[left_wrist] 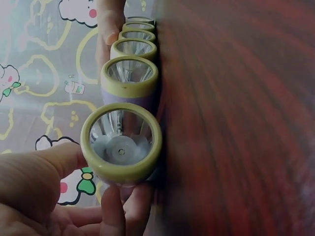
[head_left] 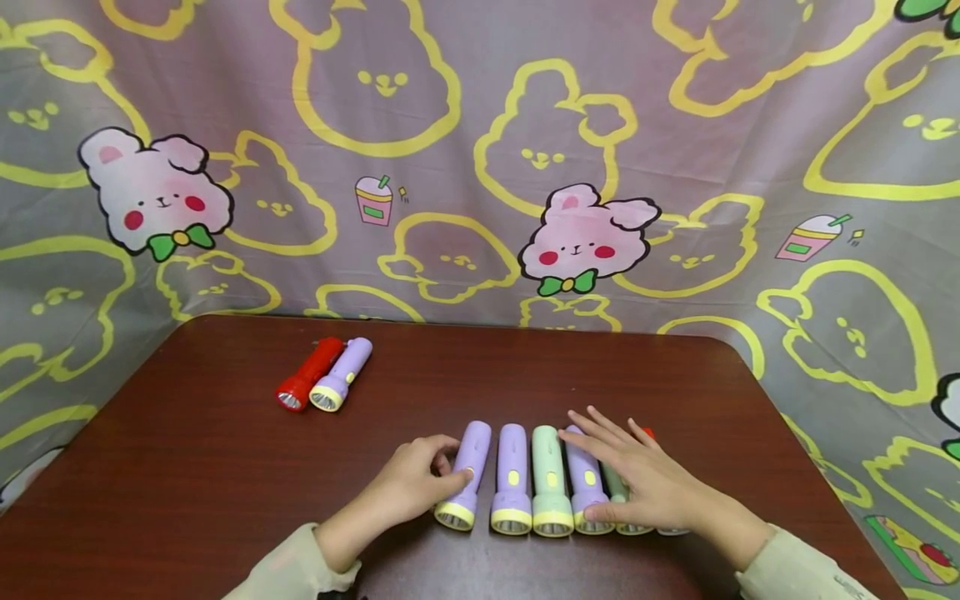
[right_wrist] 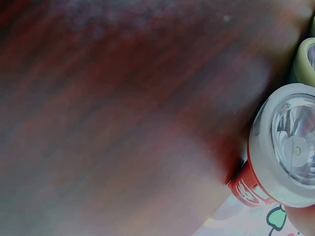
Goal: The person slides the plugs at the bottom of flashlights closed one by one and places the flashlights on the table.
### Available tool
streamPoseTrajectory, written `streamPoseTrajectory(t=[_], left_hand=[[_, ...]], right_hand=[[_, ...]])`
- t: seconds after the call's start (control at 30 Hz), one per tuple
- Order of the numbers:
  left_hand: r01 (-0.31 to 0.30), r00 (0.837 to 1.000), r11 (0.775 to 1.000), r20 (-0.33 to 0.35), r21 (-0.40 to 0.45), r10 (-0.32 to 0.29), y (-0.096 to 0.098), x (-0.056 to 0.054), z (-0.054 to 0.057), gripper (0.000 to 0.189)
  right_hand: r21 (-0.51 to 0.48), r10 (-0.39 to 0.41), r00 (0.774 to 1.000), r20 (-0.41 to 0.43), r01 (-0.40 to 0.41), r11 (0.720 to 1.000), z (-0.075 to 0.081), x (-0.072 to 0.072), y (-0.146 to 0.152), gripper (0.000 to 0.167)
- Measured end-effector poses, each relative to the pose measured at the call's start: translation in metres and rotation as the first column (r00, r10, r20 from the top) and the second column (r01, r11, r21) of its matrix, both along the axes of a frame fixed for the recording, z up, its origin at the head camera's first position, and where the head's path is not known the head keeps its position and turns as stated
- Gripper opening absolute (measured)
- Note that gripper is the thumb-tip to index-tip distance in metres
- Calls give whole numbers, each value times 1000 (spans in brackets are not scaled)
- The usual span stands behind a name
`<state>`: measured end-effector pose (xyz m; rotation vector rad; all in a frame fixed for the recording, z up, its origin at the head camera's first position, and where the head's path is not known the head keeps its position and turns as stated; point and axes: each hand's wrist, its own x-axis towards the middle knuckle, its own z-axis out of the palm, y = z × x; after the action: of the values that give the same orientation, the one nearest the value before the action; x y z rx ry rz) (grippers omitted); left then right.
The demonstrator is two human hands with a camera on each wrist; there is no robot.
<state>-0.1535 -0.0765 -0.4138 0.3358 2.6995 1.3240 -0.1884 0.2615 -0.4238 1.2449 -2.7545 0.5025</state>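
My left hand (head_left: 412,475) holds a purple flashlight (head_left: 474,450) with a yellow rim, thumb on its near side and fingers beyond it. In the left wrist view its clear lens (left_wrist: 121,135) faces the camera. Just right of it lie a second purple flashlight (head_left: 512,458), a light green flashlight (head_left: 551,462) and another purple flashlight (head_left: 583,475), side by side. My right hand (head_left: 648,479) spreads its fingers over the row's right end, thumb at the last purple one's head. Beneath that hand, a second green flashlight (head_left: 617,483) and a red flashlight with a white rim (right_wrist: 261,147) are partly hidden.
Farther back on the left of the brown table (head_left: 187,467) lie a red flashlight (head_left: 309,375) and a purple flashlight (head_left: 343,375), close together. Behind the table hangs a curtain (head_left: 450,167) printed with cartoon rabbits.
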Motion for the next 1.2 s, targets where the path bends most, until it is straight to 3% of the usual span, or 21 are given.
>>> streamPoseTrajectory(t=[0.47,0.83,1.03,1.2], left_hand=[[-41,999,999,11,-13,41,7,6,2,53],[-7,995,996,100,86,-2,4,4,-2,56],[5,996,995,89,97,-14,0,2,-1,55],[-33,997,997,65,75,28,-10,0,1,47]], right_hand=[[5,1,1000,8,-1,1000,1,-1,0,88],[18,-5,1000,14,4,1000,0,-1,0,89],[16,-5,1000,20,5,1000,0,-1,0,88],[20,-6,1000,30,5,1000,1,-1,0,88]])
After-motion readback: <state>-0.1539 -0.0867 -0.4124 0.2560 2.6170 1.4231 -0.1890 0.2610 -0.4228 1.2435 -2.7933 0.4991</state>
